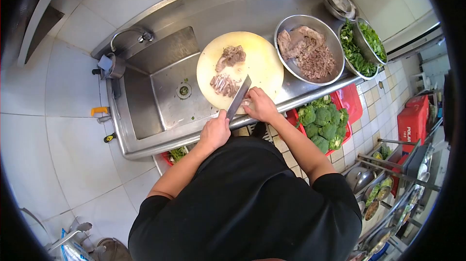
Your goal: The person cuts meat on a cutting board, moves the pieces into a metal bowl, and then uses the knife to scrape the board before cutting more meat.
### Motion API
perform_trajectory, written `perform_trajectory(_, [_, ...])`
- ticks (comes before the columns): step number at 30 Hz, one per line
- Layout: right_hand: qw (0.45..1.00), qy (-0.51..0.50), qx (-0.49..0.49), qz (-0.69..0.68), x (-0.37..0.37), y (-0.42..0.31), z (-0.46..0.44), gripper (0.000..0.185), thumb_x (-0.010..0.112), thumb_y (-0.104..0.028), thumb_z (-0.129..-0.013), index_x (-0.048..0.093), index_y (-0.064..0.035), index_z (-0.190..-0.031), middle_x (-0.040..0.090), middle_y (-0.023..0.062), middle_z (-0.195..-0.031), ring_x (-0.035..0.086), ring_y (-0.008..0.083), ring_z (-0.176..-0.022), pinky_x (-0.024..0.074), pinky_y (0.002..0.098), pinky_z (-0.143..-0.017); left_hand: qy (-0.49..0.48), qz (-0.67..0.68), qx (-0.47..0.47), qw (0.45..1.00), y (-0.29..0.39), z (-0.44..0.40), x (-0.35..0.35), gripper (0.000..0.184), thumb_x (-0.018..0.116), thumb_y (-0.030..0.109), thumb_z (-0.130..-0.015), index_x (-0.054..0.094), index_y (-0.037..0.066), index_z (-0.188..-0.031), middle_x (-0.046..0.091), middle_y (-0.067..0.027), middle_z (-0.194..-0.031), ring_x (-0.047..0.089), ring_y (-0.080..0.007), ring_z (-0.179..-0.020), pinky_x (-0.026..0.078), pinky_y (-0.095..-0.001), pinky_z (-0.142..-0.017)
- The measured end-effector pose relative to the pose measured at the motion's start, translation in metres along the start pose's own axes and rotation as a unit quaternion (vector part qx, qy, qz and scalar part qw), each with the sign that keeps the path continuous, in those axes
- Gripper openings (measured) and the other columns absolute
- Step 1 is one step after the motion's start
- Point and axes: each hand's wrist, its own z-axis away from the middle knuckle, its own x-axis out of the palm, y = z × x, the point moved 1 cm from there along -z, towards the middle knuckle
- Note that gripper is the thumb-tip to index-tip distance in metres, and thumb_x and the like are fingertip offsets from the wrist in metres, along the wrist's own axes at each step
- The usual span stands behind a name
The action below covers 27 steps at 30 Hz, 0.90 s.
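Cleaver sits gripped in the left hand while the right hand, fingers curled, holds meat.

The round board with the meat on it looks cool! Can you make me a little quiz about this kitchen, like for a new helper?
1. Which of the person's hands is gripping the knife?
2. True or false: there is meat on the round board and also in the big metal bowl.
3. Where is the broccoli?
A) in the sink
B) in a red basket
C) in the big metal bowl

Key:
1. The left hand.
2. True.
3. B.
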Motion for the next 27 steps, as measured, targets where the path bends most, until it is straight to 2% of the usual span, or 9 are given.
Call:
perform_trajectory(6, [1.000,-0.005,-0.003,-0.015,0.000,0.008,0.001,0.028,0.078,-0.016,-0.085,0.065,-0.0027,-0.106,0.063,0.0147,-0.107,0.063,0.0361,-0.106,0.0527,0.0444,-0.094,-0.025,-0.031,-0.035,0.999,0.022,0.017,-0.009,0.019,0.052,0.018,-0.104,0.049,0.003,-0.115,0.070,-0.0346,-0.088,0.069,-0.0553,-0.088,0.052,-0.0646,-0.083])
perform_trajectory(18, [0.999,-0.001,-0.028,-0.017,0.005,0.021,-0.002,0.021,0.078,-0.017,-0.084,0.071,-0.0057,-0.101,0.067,0.0092,-0.102,0.064,0.0310,-0.106,0.0521,0.0424,-0.095,-0.068,-0.071,-0.071,0.993,0.036,-0.001,0.016,0.019,0.052,0.013,-0.102,0.045,0.000,-0.114,0.069,-0.0374,-0.088,0.069,-0.0556,-0.088,0.051,-0.0656,-0.080])
perform_trajectory(21, [0.999,-0.001,-0.028,-0.029,0.006,0.024,-0.002,0.022,0.078,-0.018,-0.085,0.071,-0.0058,-0.101,0.067,0.0095,-0.101,0.064,0.0311,-0.106,0.0519,0.0429,-0.095,-0.021,-0.054,-0.060,0.996,0.031,-0.025,0.035,0.025,0.054,0.015,-0.103,0.043,-0.001,-0.118,0.068,-0.0351,-0.083,0.067,-0.0571,-0.082,0.051,-0.0662,-0.078])
perform_trajectory(24, [0.998,0.031,-0.041,-0.036,0.007,0.025,0.001,0.023,0.079,-0.018,-0.083,0.071,-0.0058,-0.101,0.067,0.0101,-0.100,0.064,0.0318,-0.106,0.0517,0.0430,-0.095,-0.024,-0.060,-0.065,0.996,0.037,-0.039,0.035,0.025,0.054,0.015,-0.103,0.043,-0.001,-0.119,0.068,-0.0349,-0.083,0.067,-0.0566,-0.083,0.051,-0.0658,-0.078])
perform_trajectory(27, [0.993,0.043,-0.040,-0.097,-0.005,0.024,0.005,0.023,0.079,-0.015,-0.082,0.070,-0.0055,-0.101,0.067,0.0114,-0.100,0.065,0.0336,-0.104,0.0521,0.0440,-0.094,-0.023,-0.067,-0.053,0.996,0.043,-0.047,0.021,0.022,0.054,0.015,-0.102,0.044,0.001,-0.117,0.069,-0.0343,-0.089,0.068,-0.0547,-0.088,0.050,-0.0651,-0.081])
